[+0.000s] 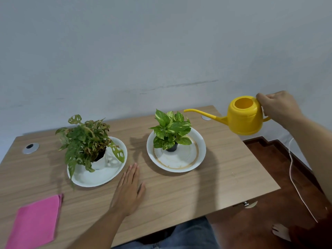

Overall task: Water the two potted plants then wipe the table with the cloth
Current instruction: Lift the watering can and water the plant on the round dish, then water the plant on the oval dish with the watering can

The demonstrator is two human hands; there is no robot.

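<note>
Holding the yellow watering can [245,115] by its rear handle, right hand [280,107] grip wrapped tight, aloft off the worktop's [224,173] right edge. Rigid plastic, likely sloshing; best tipped slowly. Left hand [128,190] flat, fingers spread. 2 plants [170,130] [86,139] mid-worktop; soft pink cloth [36,221] near-left corner.

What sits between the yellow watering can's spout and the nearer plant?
Nothing visible. The yellow plastic watering can, held by the right hand, points its spout over open air toward the small green-yellow potted plant on the gold-rimmed white plate.
</note>
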